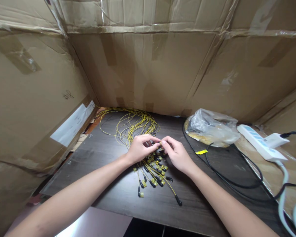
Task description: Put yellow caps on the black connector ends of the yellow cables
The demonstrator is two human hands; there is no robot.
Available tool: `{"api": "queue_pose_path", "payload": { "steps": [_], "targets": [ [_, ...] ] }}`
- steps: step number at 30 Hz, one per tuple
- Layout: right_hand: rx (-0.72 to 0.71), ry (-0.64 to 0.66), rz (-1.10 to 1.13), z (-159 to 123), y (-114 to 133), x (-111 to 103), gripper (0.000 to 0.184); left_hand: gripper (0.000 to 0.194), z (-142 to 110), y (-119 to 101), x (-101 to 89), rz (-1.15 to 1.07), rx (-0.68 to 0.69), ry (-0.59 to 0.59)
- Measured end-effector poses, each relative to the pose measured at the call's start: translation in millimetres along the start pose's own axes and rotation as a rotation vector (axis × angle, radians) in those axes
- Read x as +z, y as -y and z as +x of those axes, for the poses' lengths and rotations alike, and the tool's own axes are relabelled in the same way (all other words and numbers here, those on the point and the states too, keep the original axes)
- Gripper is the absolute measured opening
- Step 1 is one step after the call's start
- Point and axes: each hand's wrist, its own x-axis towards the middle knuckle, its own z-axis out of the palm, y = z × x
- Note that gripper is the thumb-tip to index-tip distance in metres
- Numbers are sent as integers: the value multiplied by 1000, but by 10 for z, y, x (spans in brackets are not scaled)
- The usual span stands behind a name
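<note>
A coil of thin yellow cables [130, 125] lies on the dark wooden table [101, 171], its ends fanning toward me with black connectors and small yellow tags [153, 177]. My left hand [139, 149] and my right hand [176, 153] meet above the bundle of ends. Both hands pinch together at one small yellow-tagged connector end [160, 144] between thumb and fingertips. The rest of the connectors lie loose on the table under and just in front of my hands.
Cardboard walls [148, 72] surround the table on the left, back and right. A crumpled clear plastic bag [212, 128] lies at the right rear. A black cable [227, 177] with a yellow tag [201, 152] loops beside it. A white power strip [261, 143] with plug sits far right.
</note>
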Motion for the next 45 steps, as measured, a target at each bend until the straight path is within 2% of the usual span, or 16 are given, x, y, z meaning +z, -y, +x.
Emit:
{"api": "queue_pose_path", "payload": {
  "steps": [4, 11, 20, 27, 35, 42, 45],
  "targets": [
    [-6, 17, -21, -1, -3, 11, 36, 15, -2, -12, 17, -4, -34, 4],
    [31, -17, 37, -2, 2, 22, 21, 15, 5, 0, 10, -9, -60, 4],
    [4, 13, 4, 0, -7, 25, 38, 14, -9, 10, 11, -1, -34, 6],
    [52, 6, 81, 6, -39, 30, 25, 14, 7, -5, 4, 13, -44, 1],
    [50, 35, 83, 18, -49, 18, 35, 15, 14, -2, 2, 34, -6, 17],
    [65, 3, 84, 5, -41, 33, 27, 13, 1, -12, 11, 21, -47, 5],
    [75, 19, 77, 13, -70, 36, 33, 15, 1, -1, 15, 12, -44, 9]
  ]
}}
